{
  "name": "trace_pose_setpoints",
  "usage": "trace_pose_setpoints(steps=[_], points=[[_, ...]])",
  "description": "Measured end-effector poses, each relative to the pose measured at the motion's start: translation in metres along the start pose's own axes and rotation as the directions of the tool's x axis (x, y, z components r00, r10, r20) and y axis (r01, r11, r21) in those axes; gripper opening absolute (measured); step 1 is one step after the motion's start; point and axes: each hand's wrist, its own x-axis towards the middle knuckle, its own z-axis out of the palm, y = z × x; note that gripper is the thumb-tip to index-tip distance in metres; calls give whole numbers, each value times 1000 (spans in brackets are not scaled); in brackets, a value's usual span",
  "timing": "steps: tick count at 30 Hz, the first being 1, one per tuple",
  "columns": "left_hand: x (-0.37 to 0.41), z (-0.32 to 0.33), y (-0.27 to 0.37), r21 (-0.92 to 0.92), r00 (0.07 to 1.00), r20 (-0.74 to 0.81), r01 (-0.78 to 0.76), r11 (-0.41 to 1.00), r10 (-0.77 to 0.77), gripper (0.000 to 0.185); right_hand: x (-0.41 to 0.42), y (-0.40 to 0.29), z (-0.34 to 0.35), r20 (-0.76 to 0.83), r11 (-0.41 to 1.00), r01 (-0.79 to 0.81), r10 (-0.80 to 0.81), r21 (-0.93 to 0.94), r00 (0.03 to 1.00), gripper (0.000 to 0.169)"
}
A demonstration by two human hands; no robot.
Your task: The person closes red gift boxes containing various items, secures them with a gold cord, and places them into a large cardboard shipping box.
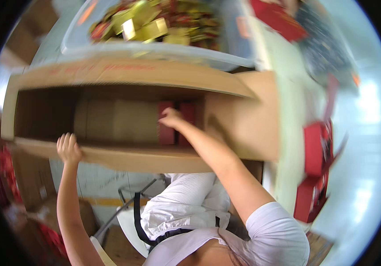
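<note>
A long open cardboard box (120,119) lies across in front of me. My left hand (69,148) has its fingers hooked over the near wall (127,158) of this box, left of the middle. My right hand (171,118) reaches inside with bent fingers at a dark red box (167,133), overlapping its upper part. Blur hides whether the fingers grip it or only touch it. A second dark red box (187,114) stands just to the right, partly covered by my wrist and forearm.
Beyond the cardboard box sits a clear plastic bin (157,48) holding gold and red pieces (144,25). Open red boxes (313,149) stand along the right edge of the table (286,186). Another person's hand (290,5) is near a red item (278,18) at top right. A cardboard carton (32,176) stands at lower left.
</note>
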Motion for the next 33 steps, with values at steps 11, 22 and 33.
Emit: trace_pose_setpoints(steps=[11,22,33], points=[[12,-19,-29,-99,871,481,163,982,-96,34,-426,78,-90,-922,805,578,-113,135,371,12],[192,-144,377,-960,779,233,278,13,582,42,-547,284,-124,-1000,868,-496,-21,-18,0,23],[153,-324,519,-922,591,-383,-195,-335,710,53,-663,138,-21,-999,826,-563,39,23,16,23]])
